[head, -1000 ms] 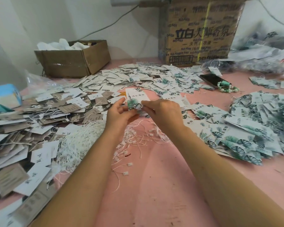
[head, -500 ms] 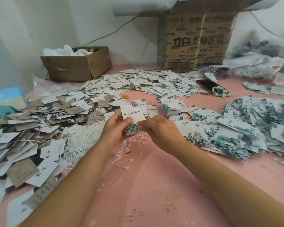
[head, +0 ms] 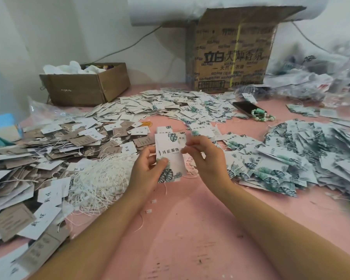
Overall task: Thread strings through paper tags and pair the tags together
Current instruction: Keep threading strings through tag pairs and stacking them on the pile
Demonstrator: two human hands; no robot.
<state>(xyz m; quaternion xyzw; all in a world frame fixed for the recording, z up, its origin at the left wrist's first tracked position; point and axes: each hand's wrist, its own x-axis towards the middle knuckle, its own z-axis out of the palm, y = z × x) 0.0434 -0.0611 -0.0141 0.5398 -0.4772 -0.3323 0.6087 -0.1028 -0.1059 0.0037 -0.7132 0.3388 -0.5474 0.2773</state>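
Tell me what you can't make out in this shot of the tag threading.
Head view only:
- Any string in the held tag: too thin, partly behind the right hand.
- Whether the left hand grips one or several: layers overlap.
- Blue pack: cut off by the left edge.
- Plastic bags far right: blurred.

White paper tag with green leaf print [head: 169, 147], held up at centre: bold black 伟宸服饰 across the middle. The fine line under it is too small to read. Big brown cardboard box [head: 230, 57] at the back wall: large 立白, then what looks like 大师香氛. The row below starts 天然, the rest is blurred. Its barcode [head: 210, 84] digits are illegible. White and brown card tags [head: 49, 194] at left: brush-style characters, unreadable.
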